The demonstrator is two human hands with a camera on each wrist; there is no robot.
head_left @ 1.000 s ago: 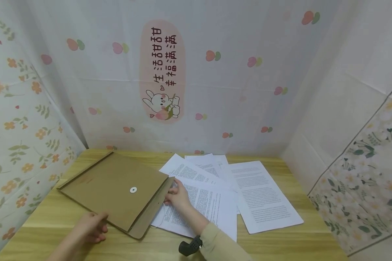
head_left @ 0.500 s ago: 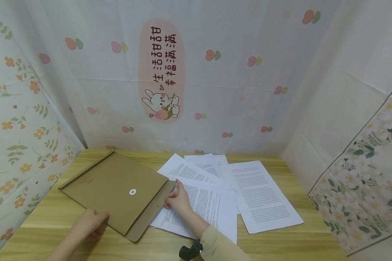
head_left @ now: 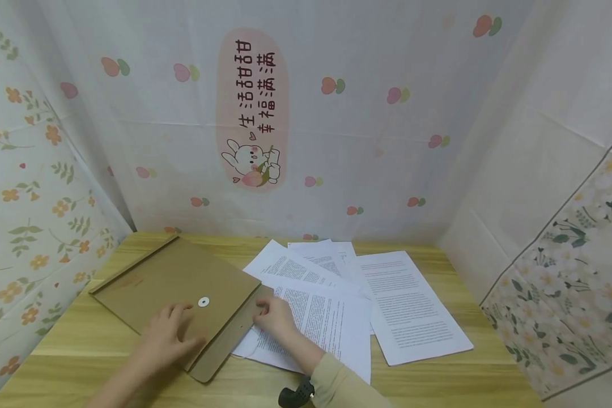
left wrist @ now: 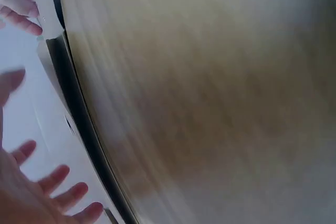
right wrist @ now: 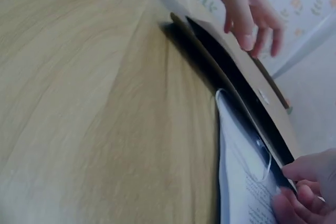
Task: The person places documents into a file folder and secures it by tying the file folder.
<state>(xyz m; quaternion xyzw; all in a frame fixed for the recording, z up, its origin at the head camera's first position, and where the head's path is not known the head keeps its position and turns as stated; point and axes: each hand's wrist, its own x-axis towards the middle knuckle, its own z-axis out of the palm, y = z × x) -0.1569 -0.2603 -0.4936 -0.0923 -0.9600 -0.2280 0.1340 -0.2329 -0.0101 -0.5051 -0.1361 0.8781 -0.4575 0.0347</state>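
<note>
A brown kraft-paper document envelope lies angled on the left of the table, its flap folded out toward the right. On its front is a white round button. My left hand hovers over the envelope's near part, fingers spread, holding nothing; the left wrist view also shows these fingers apart. My right hand pinches the flap's far corner between thumb and curled fingers, as the right wrist view shows. A thin white string hangs by the flap, over the printed sheets.
Several printed sheets overlap at the table's middle, partly under the flap and right forearm. A further stack of printed paper lies to the right. Patterned cloth closes off the back and sides of the wooden table.
My left hand has left the envelope's near edge and moved right and up over its front, fingers opening. The envelope has shifted slightly toward me. My right hand's extended index finger has curled in.
</note>
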